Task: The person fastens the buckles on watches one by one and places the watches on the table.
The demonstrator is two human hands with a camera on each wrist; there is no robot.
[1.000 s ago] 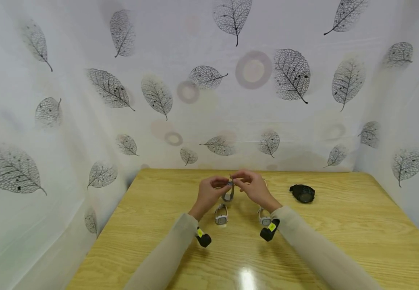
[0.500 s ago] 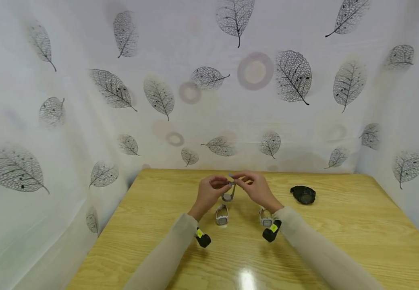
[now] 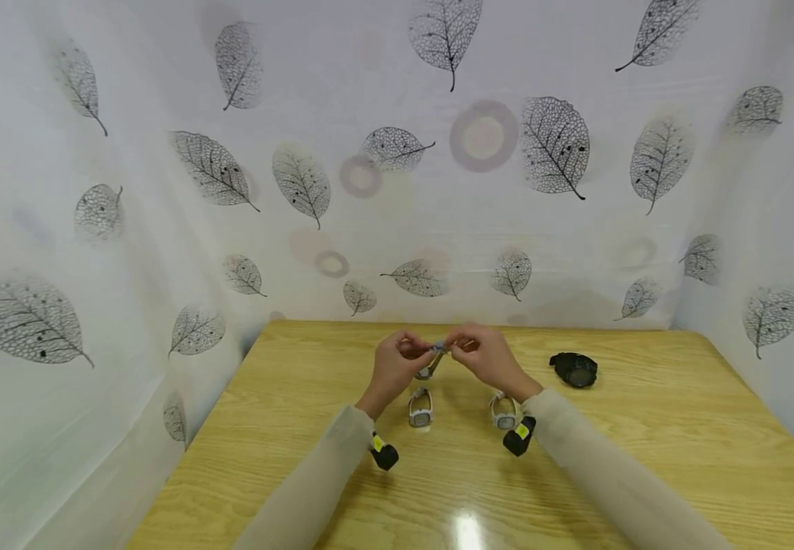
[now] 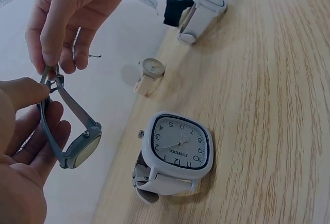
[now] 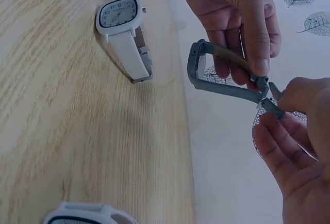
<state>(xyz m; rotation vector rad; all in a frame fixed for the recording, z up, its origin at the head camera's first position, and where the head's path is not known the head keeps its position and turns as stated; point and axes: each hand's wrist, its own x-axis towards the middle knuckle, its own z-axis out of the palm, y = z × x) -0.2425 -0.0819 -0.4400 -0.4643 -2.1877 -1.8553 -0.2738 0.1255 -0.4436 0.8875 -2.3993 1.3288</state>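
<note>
Both hands hold a grey-blue wristwatch (image 4: 82, 149) above the far part of the table. My left hand (image 3: 395, 367) grips one side of its strap near the buckle between thumb and fingers. Thumb and fingertips of my right hand (image 3: 486, 357) pinch the other strap end, right at the buckle. The strap forms a loop, and the watch case hangs below the fingers. In the right wrist view, the grey strap (image 5: 227, 90) meets at the buckle with its tip sticking out past it toward the right hand's fingers.
Two white square-faced watches, one left (image 3: 421, 416) and one right (image 3: 504, 420), stand on the wooden table (image 3: 644, 458) nearer than the hands. A black watch (image 3: 574, 369) lies farther right. A small pale-strapped watch (image 4: 153, 68) sits near the far edge. A leaf-patterned curtain (image 3: 342, 92) hangs behind.
My right fingers have shifted slightly, and the strap tip that stuck up between the hands has come down. The hanging watch case has swung a little to the left. My left hand stays nearly still.
</note>
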